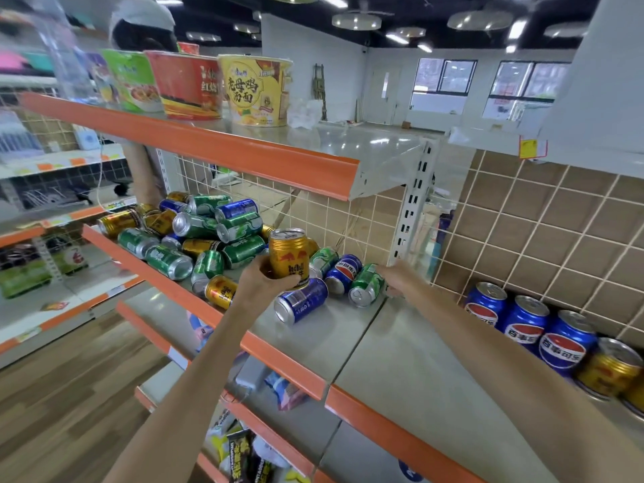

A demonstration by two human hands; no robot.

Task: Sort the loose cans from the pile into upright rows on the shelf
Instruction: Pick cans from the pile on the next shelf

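A pile of loose cans, green, blue and gold, lies on its side on the left part of the grey shelf. My left hand holds a gold Red Bull can upright above the pile's right edge. My right hand rests on a green can lying on the shelf; its fingers are partly hidden behind that can. A blue can lies below my left hand. At the right, three blue Pepsi cans and a gold can stand upright in a row along the back.
The shelf has an orange front lip and a wire grid back. Instant noodle bowls stand on the shelf above. Snack packets lie on lower shelves. A person stands behind the rack at upper left.
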